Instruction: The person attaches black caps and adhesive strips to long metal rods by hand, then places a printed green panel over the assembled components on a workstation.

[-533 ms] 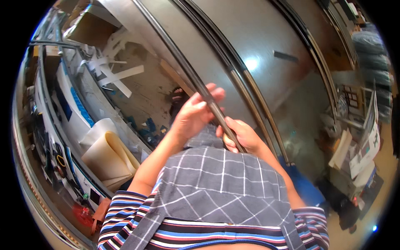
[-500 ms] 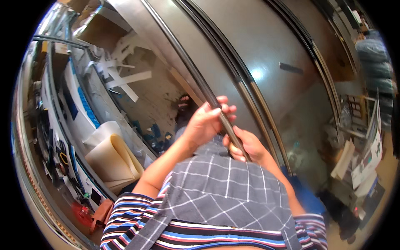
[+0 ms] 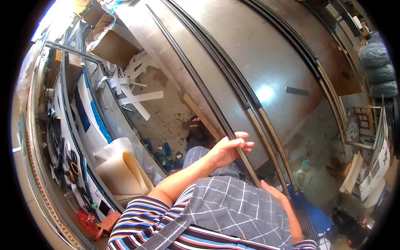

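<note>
The left fingers (image 3: 245, 144) hold a long dark metal tube (image 3: 199, 83), thumb laid across its top and fingertips showing loosely on its far side. The right hand (image 3: 273, 191) is at the tube's lower end, near the waist; its fingers are mostly hidden behind the tube and the checked apron (image 3: 233, 206), so I cannot tell how tightly they close. The apron also covers where the tube ends. From the left fingers the tube runs up and leftward over the desk (image 3: 266, 58), whose top edge is cut off.

Just right of the left fingers lies a pair of tubes (image 3: 265, 143), dark above and brownish below, their lower ends near a blue item (image 3: 314, 212) I cannot make out. A short dark strip (image 3: 297, 91) lies farther up and right on the desk.

Well up and left of the fingers, a cardboard box (image 3: 116, 48) holds pale, crumpled material too small to tell. White strips (image 3: 141, 98) litter the floor below it. Left of the fingers stand a folded cream sheet (image 3: 121, 171) and a long rack crowded with indistinct items. Low and left, a red plastic bag (image 3: 86, 221) has unclear contents. Far right, stacked bundles (image 3: 377, 62) sit in clear wrap.
</note>
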The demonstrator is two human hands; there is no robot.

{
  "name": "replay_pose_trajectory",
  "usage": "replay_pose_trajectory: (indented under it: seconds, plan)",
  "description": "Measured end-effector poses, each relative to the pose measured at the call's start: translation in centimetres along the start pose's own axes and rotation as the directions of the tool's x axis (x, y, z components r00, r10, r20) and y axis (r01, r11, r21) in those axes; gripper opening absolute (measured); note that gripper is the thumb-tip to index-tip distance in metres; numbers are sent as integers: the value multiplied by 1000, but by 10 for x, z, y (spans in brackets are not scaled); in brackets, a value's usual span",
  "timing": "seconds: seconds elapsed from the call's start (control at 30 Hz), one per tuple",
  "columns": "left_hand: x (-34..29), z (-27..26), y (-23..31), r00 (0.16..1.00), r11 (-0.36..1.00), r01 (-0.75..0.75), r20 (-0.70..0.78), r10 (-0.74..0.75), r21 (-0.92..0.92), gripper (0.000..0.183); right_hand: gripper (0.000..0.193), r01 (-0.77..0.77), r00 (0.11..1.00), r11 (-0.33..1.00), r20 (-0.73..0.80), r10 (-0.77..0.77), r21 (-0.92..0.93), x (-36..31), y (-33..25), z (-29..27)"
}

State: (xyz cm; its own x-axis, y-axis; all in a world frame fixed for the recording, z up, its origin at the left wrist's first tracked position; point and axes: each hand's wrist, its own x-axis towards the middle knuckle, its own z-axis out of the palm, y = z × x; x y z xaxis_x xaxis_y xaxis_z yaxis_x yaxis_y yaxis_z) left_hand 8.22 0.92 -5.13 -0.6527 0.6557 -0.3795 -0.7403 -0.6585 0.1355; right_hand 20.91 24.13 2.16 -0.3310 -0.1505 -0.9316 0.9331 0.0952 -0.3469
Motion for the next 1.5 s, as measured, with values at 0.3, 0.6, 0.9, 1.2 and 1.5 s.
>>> replay_pose_trajectory:
  seconds: [0.3,0.6,0.9,1.2,1.5]
  plan:
    - [-56,-34,74,947,887,175,-318,-34,428,45,40,-2,999,963,-42,-10,-271,55,44,-37]
    - [-63,-43,158,854,840,64,-465,233,539,36,6,461,544,807,-601,-586,-369,17,46,16]
    - [-69,-43,220,855,737,141,-457,246,661,31,63,252,676,860,-555,-485,-444,7,-12,117]
    - [-80,-44,257,844,541,241,-449,292,806,40,34,50,244,423,-399,-884,-905,85,-173,-29]
    - [-102,-68,282,828,543,284,-488,278,790,32,25,-263,475,305,-399,-784,-915,122,-239,-138]
